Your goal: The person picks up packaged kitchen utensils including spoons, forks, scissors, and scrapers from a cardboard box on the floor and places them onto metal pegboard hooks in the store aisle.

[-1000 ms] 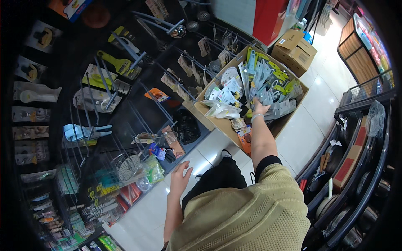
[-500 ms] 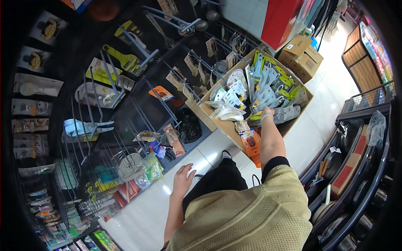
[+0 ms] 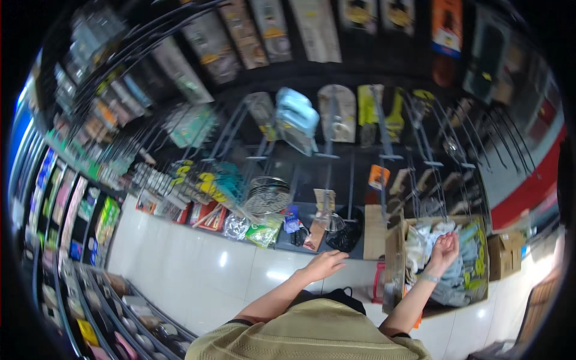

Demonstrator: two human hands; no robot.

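Note:
Over the open cardboard box [image 3: 393, 273] on the right is my right hand [image 3: 444, 251], its fingers curled together and a band at its wrist. Whitish packs [image 3: 420, 243] lie close by in the box, but whether the fingers hold one is too blurred to make out. Grey-blue packaged utensils [image 3: 450, 294] and green-handled ones [image 3: 477, 255] fill the rest of it. My left hand [image 3: 327, 264] hangs with fingers stretched out and nothing in them, just in front of a black plastic bag [image 3: 345, 235] at the foot of the rack.
Ahead, a dark rack wall carries long hooks, with blue mitt-like items [image 3: 297, 117] and a stack of round strainers [image 3: 267, 195] on them. A smaller carton [image 3: 505, 255] stands right of the box. Shelves with pans [image 3: 150, 324] curve in at the lower left.
My view has swung left to face the rack. My right hand was deep among the packs and is now higher, near the box's far side. My left hand has stayed free.

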